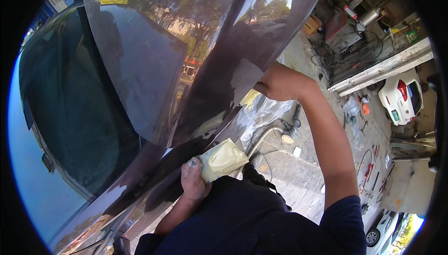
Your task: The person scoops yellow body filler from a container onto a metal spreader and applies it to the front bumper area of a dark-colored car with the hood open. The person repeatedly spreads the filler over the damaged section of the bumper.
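My left hand [194,180] grips a flat board [209,173] at its near left edge, thumb on top. A mound of smooth, pale yellow putty [225,160] covers most of the board's face. My right hand [283,81] is closed at the edge of a dark, glossy car panel [261,40], with its fingers curled down and partly hidden. What it holds, if anything, cannot be made out. Just below those fingers shows a pale yellow patch [250,97]. Next to the hand, the panel has a dull grey area [246,74].
The car's dark windshield [70,101] lies to the left. Clear plastic sheeting [266,113] hangs beneath my right hand, near a hose [261,141]. Tools and cables are scattered over the concrete floor [303,175] at right. A white car [401,97] stands beyond.
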Demonstrator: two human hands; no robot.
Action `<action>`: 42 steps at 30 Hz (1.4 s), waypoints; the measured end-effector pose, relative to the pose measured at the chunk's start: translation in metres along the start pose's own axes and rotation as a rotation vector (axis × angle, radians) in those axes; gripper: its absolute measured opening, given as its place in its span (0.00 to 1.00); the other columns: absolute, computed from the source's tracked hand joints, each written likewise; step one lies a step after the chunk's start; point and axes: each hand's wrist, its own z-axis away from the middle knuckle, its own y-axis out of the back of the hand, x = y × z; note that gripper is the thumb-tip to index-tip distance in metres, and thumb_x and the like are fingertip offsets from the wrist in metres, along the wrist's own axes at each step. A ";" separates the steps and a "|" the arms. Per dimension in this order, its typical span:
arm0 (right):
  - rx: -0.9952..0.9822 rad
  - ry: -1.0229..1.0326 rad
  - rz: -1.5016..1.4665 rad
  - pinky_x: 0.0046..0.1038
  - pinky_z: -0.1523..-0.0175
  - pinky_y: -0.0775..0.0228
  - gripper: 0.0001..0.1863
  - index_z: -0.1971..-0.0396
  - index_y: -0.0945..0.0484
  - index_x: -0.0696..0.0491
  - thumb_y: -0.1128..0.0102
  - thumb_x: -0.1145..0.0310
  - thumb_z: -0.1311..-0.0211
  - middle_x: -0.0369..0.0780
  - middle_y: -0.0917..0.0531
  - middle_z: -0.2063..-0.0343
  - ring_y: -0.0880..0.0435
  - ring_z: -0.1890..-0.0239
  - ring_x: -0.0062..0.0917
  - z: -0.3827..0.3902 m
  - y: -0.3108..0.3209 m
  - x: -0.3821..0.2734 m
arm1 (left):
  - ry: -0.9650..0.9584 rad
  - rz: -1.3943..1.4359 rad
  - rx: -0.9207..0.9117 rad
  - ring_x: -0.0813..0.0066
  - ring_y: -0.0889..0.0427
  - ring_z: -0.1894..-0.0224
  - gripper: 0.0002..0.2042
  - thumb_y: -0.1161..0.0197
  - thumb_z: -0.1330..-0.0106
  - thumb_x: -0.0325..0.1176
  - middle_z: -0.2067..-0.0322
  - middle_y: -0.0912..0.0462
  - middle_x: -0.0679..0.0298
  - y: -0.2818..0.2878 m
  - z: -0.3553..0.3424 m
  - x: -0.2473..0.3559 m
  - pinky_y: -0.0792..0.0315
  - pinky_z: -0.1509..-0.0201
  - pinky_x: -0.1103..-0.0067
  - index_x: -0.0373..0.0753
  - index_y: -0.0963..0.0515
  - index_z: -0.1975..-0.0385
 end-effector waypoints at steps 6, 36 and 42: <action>0.360 -0.249 -0.423 0.35 0.38 0.23 0.13 0.45 0.12 0.59 0.36 0.78 0.25 0.46 0.12 0.53 0.14 0.46 0.41 0.090 -0.044 -0.023 | 0.025 0.025 -0.022 0.58 0.10 0.42 0.22 0.42 0.14 0.47 0.45 0.10 0.51 -0.001 -0.002 0.002 0.20 0.32 0.63 0.31 0.17 0.43; 0.963 -0.540 -0.446 0.36 0.30 0.25 0.30 0.34 0.15 0.55 0.26 0.83 0.39 0.47 0.16 0.37 0.17 0.35 0.43 0.061 -0.230 -0.095 | 0.032 -0.210 0.083 0.51 0.10 0.41 0.26 0.49 0.11 0.52 0.42 0.14 0.47 -0.004 -0.005 0.014 0.17 0.34 0.56 0.29 0.24 0.38; 0.966 -0.457 -0.516 0.34 0.34 0.22 0.26 0.37 0.13 0.57 0.29 0.85 0.36 0.49 0.14 0.41 0.14 0.39 0.41 0.075 -0.227 -0.112 | 0.049 -0.197 0.060 0.50 0.09 0.41 0.28 0.51 0.11 0.52 0.41 0.13 0.46 -0.008 -0.008 0.018 0.17 0.33 0.56 0.26 0.24 0.37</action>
